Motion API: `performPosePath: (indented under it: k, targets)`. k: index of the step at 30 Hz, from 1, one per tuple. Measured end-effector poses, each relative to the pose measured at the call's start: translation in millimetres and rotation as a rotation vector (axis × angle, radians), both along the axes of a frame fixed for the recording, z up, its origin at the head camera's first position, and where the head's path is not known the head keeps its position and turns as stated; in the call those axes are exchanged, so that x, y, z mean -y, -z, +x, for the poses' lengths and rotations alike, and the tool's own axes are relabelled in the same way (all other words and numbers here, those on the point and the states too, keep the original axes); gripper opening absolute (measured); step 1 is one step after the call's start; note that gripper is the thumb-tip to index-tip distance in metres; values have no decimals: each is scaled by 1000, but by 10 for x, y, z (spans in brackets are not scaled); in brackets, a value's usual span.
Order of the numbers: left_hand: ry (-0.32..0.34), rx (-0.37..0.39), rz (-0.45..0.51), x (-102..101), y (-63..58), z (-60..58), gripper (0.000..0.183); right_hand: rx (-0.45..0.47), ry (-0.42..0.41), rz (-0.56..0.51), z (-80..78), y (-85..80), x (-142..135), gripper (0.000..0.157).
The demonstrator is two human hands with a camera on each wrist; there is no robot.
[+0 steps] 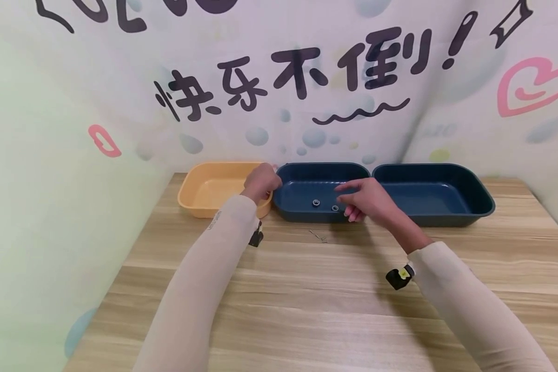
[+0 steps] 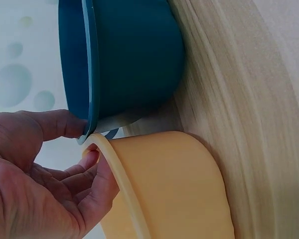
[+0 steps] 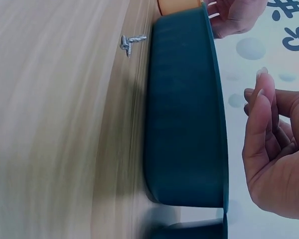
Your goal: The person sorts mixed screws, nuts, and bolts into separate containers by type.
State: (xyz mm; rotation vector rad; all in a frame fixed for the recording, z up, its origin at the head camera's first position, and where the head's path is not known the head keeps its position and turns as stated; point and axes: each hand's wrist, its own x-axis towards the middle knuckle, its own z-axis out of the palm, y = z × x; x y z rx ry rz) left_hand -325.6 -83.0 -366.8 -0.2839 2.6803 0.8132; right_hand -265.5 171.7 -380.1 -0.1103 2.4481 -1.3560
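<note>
At the left fingers (image 2: 97, 191), a round-cornered orange bin (image 2: 169, 172), a dark-blue bin (image 2: 137, 55).

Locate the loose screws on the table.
In the head view, the screws lie just right of the midline on the table, directly in front of the middle bin.

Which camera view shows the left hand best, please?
The left wrist view: the left hand is close, thumb on the middle blue bin's rim, fingers at the orange bin's rim. The head view shows the hand's back, smaller; the right wrist view, only part, at the top.
</note>
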Motion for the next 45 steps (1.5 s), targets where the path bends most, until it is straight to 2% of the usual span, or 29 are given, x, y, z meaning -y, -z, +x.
performPosePath:
  k: [6,8,12,18,25,29,31,33,36,39,42,45]
  targets:
    - [18,-12,-12,1,6,-4,34,-13,28,-28,13,-32,-74,36]
    - [21,-19,-25,-2,-7,8,31,-13,30,-37,2,-40,-91,36]
    - [30,-32,-42,0,-43,39,11,-20,30,-35,-41,-70,-117,36]
    - [20,-55,-28,-32,-106,33,23,-37,38,-5,-110,-191,-175,35]
    - [-42,-186,-122,-80,-248,43,17,-77,44,65,-161,-412,-303,33]
    - [-34,-304,-181,-98,-314,92,10,-119,77,139,-193,-573,-454,33]
    - [-18,-359,-196,-99,-325,127,11,-140,94,179,-208,-640,-548,34]
    - [5,-397,-194,-91,-328,178,18,-158,113,212,-228,-686,-645,36]
    - [47,-430,-154,-92,-351,275,31,-189,148,255,-248,-740,-803,41]
    - [115,-458,-105,-100,-387,407,35,-222,183,306,-266,-790,-952,47]
    - [198,-449,-9,-113,-410,573,35,-243,215,400,-280,-850,-1103,53]
    - [265,-387,114,-135,-406,747,34,-240,266,497,-297,-907,-1251,58]
